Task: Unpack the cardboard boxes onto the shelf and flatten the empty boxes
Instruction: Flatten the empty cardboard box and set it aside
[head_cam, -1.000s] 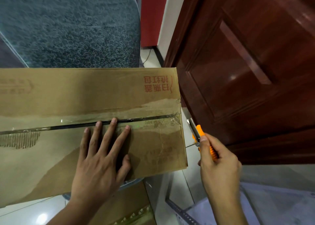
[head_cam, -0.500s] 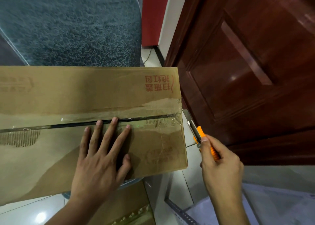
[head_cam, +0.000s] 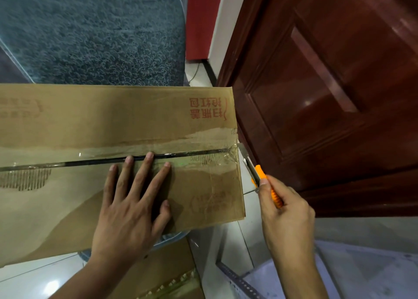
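The cardboard box (head_cam: 113, 129) lies flat-topped in front of me, its right end overhanging the edge of whatever carries it — I cannot make out that support beneath. It looks stiff along the panels but weak down the middle, where clear tape (head_cam: 172, 150) bridges the seam between the two top flaps; the tape is glossy and probably slick under a fingertip. The torn, scuffed patches suggest thin board that dents easily, so I judge it best steadied by pressing on a flap close to the seam, not by squeezing its sides.

My left hand (head_cam: 133, 203) does just that: fingers (head_cam: 148, 163) straight and spread, palm down on the near flap, the longest tips touching the seam line.

My right hand (head_cam: 285, 217) is curled tight round the orange utility knife (head_cam: 263, 181), thumb along its back — the blade (head_cam: 243, 150) extended, its tip just beside the box's right end where the seam finishes.
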Demonstrator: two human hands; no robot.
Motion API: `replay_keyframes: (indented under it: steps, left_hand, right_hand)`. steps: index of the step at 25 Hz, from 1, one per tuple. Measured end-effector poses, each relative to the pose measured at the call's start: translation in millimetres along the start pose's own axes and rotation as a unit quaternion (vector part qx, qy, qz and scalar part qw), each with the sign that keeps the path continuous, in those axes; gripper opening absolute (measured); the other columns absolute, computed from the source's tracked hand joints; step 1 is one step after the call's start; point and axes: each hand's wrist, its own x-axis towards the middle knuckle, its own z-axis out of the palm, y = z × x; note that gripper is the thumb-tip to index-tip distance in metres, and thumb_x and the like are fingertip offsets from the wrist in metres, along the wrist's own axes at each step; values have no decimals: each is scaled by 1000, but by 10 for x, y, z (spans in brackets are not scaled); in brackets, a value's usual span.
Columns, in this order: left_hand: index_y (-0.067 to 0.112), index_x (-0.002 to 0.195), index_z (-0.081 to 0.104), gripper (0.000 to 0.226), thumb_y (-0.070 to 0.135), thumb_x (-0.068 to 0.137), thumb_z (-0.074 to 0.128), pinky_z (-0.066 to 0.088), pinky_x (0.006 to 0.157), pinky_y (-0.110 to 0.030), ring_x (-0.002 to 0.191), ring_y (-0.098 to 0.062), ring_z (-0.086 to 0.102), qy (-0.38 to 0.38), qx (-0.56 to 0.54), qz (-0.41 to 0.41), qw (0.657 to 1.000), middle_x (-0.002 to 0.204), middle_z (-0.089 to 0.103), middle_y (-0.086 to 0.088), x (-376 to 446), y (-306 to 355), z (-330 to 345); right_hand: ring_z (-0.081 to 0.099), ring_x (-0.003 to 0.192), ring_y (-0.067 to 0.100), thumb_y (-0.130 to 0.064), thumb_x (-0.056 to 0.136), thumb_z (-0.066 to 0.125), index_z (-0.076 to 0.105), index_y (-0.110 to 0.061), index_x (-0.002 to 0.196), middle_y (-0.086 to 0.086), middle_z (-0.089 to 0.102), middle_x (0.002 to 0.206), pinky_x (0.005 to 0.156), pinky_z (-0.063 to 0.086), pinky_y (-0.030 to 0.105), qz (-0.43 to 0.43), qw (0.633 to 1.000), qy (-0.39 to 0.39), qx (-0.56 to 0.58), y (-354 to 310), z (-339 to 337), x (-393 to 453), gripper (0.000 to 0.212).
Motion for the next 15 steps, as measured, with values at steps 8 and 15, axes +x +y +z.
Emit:
replay_keyframes:
  steps: [8, 15]
  left_hand:
    - [25, 158, 27, 70, 47, 93, 41, 16, 121, -60, 155, -34, 7, -2, 3, 0, 1000, 168, 15, -7, -15, -6, 12]
    - [25, 159, 26, 71, 48, 93, 40, 16, 121, -60, 155, -34, 6, -4, 10, 1, 1000, 168, 15, -8, -35, -2, 18]
  right_hand:
    - [55, 64, 13, -42, 95, 56, 76, -31, 102, -6, 55, 72, 57, 45, 37, -26, 999, 14, -32, 26, -30, -74, 24]
    - [44, 57, 4, -45, 95, 54, 74, -38, 108, -12, 50, 72, 56, 37, 31, -20, 996, 11, -82, 38, -68, -283, 25]
